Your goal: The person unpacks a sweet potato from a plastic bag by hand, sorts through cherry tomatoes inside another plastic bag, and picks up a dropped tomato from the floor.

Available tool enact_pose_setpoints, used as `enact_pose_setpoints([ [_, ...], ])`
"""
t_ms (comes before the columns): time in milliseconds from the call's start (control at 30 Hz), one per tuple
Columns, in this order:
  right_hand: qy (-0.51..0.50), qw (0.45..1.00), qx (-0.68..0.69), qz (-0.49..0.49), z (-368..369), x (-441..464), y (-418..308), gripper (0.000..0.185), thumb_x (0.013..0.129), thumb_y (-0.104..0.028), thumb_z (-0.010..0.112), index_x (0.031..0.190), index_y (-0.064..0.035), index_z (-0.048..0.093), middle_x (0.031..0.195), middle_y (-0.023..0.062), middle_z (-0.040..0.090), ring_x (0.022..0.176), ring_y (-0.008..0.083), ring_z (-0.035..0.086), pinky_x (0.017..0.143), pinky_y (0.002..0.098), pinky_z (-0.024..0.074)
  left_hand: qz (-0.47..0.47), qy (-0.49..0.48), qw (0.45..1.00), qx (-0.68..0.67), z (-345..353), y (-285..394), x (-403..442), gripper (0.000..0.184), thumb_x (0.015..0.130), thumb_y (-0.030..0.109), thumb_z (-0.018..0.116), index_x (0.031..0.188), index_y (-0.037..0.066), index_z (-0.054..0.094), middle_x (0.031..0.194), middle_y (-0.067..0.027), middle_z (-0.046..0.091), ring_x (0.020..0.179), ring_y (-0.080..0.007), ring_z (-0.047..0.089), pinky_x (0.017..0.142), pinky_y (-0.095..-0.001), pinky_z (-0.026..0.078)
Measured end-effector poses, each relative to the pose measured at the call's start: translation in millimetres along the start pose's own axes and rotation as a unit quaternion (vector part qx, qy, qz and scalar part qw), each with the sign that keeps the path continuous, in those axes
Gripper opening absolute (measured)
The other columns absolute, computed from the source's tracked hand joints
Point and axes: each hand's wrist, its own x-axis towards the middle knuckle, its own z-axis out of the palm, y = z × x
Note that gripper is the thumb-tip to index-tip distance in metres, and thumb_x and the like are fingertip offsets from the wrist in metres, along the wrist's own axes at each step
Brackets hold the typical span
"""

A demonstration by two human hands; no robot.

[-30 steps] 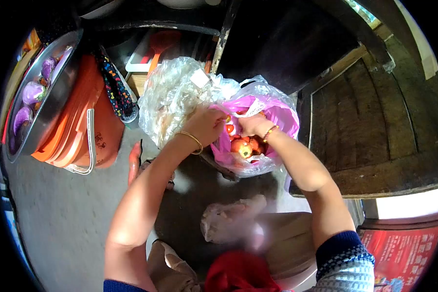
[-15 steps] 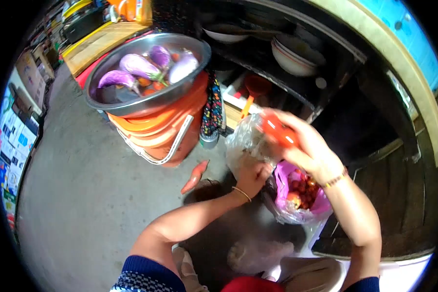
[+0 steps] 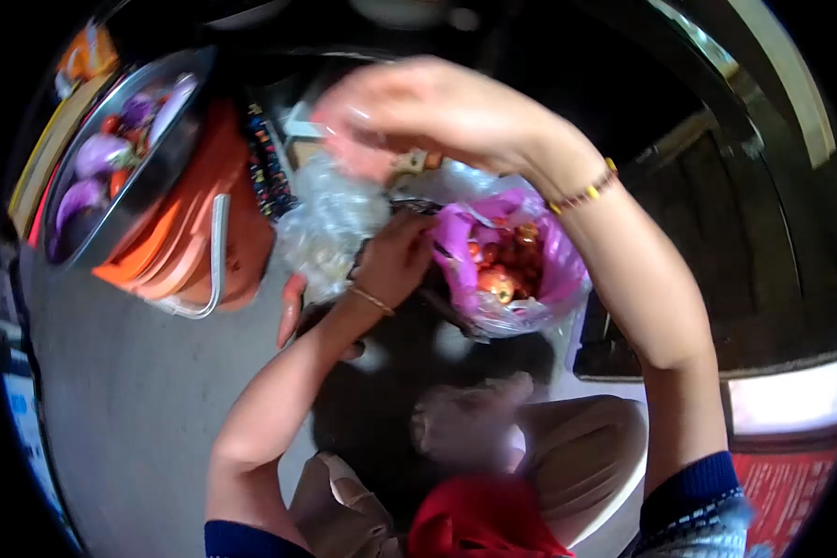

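A pink plastic bag inside a clear one stands open on the floor, with small red tomatoes and a larger red-yellow one in it. My left hand is closed on the pink bag's left edge. Above and left of that bag, my right hand is raised and smeared by motion; whether it holds anything is unclear. Crumpled clear plastic lies beside my left hand. A reddish elongated vegetable rests on the floor to the left.
At left, a metal basin with purple eggplants and red pieces sits on an orange bucket. A dark wooden panel is at right, a dark shelf behind. Another pale plastic bag is near my legs.
The view swung toward the basin and back. My right hand went from the bag, holding something shiny red, to a raised place over the clear plastic. My left hand stays beside the pink bag.
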Motion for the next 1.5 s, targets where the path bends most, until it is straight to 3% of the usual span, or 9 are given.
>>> enact_pose_setpoints([
  [233,-0.053,0.877,-0.268,0.396,-73,-155,165,0.023,0.084,-0.011,0.047,0.095,0.0012,0.063,0.084,0.0143,0.065,0.078,0.0224,0.063,0.067,0.0326,0.0488,0.098,0.079,0.947,0.295,40,20,33,0.045,0.07,0.02,0.067,0.109,0.003,0.051,0.107,-0.0181,0.052,0.096,-0.0321,0.051,0.08,-0.0386,0.042],
  [433,-0.082,0.773,-0.605,0.17,-86,-134,301,0.026,0.083,-0.015,0.047,0.103,-0.0066,0.061,0.09,0.0135,0.063,0.078,0.0266,0.06,0.07,0.0356,0.0474,-0.136,-0.133,0.936,0.297,50,-8,54,0.014,0.081,0.017,0.057,0.082,0.005,0.065,0.077,-0.0073,0.063,0.07,-0.024,0.058,0.067,-0.0341,0.045],
  [500,0.157,0.831,-0.499,0.189,-70,-134,282,0.028,0.087,-0.02,0.042,0.107,-0.0092,0.059,0.092,0.0131,0.063,0.08,0.027,0.061,0.07,0.0356,0.0477,-0.346,0.016,0.92,-0.182,47,-17,59,0.015,0.087,0.012,0.051,0.085,0.002,0.062,0.079,-0.0056,0.064,0.069,-0.0166,0.06,0.062,-0.0287,0.047],
  [633,0.223,0.877,-0.212,0.37,-57,-146,184,0.035,0.09,-0.027,0.037,0.115,-0.0097,0.054,0.102,0.016,0.061,0.092,0.0308,0.059,0.08,0.0368,0.046,-0.316,0.006,0.875,-0.367,35,-1,66,0.017,0.09,0.013,0.047,0.097,0.001,0.057,0.089,-0.0079,0.063,0.075,-0.013,0.06,0.069,-0.0254,0.05],
  [733,0.299,0.862,-0.398,0.101,-64,-145,227,0.03,0.088,-0.022,0.041,0.103,-0.0049,0.06,0.106,0.0187,0.059,0.098,0.0313,0.058,0.088,0.0387,0.0427,-0.297,0.028,0.868,-0.396,43,24,68,0.017,0.09,0.016,0.049,0.097,0.002,0.057,0.09,-0.0076,0.063,0.078,-0.0129,0.06,0.07,-0.0248,0.049],
  [867,0.231,0.909,-0.218,0.271,-77,-139,240,0.029,0.086,-0.021,0.042,0.101,-0.0047,0.061,0.103,0.0181,0.06,0.093,0.0313,0.058,0.085,0.0393,0.0438,-0.277,0.018,0.869,-0.41,47,19,69,0.018,0.089,0.016,0.051,0.097,0.002,0.057,0.09,-0.007,0.062,0.079,-0.0139,0.06,0.071,-0.0267,0.05],
  [1000,0.24,0.817,-0.516,0.091,-64,-133,302,0.027,0.08,-0.019,0.047,0.1,-0.0058,0.06,0.099,0.0179,0.061,0.092,0.0307,0.059,0.083,0.0411,0.0448,-0.328,0.04,0.863,-0.382,36,24,66,0.017,0.089,0.012,0.048,0.099,0.001,0.056,0.092,-0.0071,0.062,0.081,-0.0138,0.06,0.073,-0.0249,0.049],
  [1267,0.198,0.874,-0.363,0.257,-56,-109,271,0.047,0.064,-0.017,0.063,0.107,-0.0001,0.053,0.109,0.0216,0.056,0.103,0.0331,0.053,0.086,0.0399,0.0435,-0.337,0.083,0.853,-0.39,50,42,70,0.016,0.089,0.016,0.05,0.096,0.003,0.057,0.083,-0.0043,0.062,0.069,-0.0114,0.06,0.057,-0.0243,0.05],
  [1500,0.24,0.834,-0.457,0.195,-57,-106,288,0.049,0.059,-0.017,0.069,0.103,-0.0019,0.055,0.105,0.0189,0.057,0.099,0.0326,0.055,0.084,0.0393,0.0444,-0.325,0.068,0.854,-0.401,45,37,67,0.017,0.088,0.015,0.05,0.097,0.002,0.058,0.088,-0.0076,0.063,0.074,-0.0148,0.061,0.065,-0.025,0.05],
])
